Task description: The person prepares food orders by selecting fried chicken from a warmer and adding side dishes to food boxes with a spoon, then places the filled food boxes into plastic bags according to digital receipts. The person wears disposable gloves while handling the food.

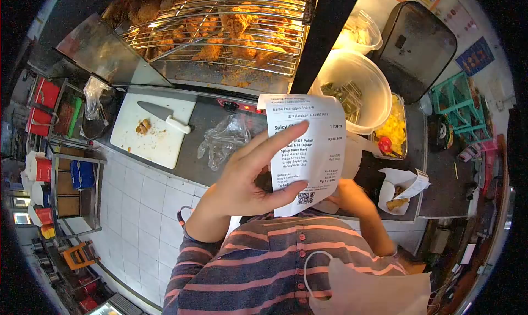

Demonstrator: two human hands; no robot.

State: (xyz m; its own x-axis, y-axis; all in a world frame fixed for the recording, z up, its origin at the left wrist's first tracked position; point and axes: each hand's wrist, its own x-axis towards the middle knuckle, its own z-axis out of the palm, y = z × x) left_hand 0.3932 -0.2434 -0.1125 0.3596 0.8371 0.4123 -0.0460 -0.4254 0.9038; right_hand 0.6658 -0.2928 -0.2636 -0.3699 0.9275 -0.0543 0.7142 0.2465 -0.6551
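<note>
A printed paper receipt [324, 144] is held up in front of the chest by my left hand [250, 177], its fingers and thumb spread across the left side of the paper. The receipt's top curls back, and a QR code shows near its bottom. Behind the receipt's lower right edge is my right hand [352, 199], blurred, its fingers partly hidden by the paper. To its right, an open paper box [395, 191] with a piece of food inside stands on the dark counter, a slip of paper on it.
Fried chicken [239, 20] lies on wire racks above. A white cutting board [165, 144] holds a knife [157, 110] and crumbs. Beside it lies a clear plastic bag [220, 144]. Plastic tubs [379, 89] and a yellow food tray [391, 129] stand to the right.
</note>
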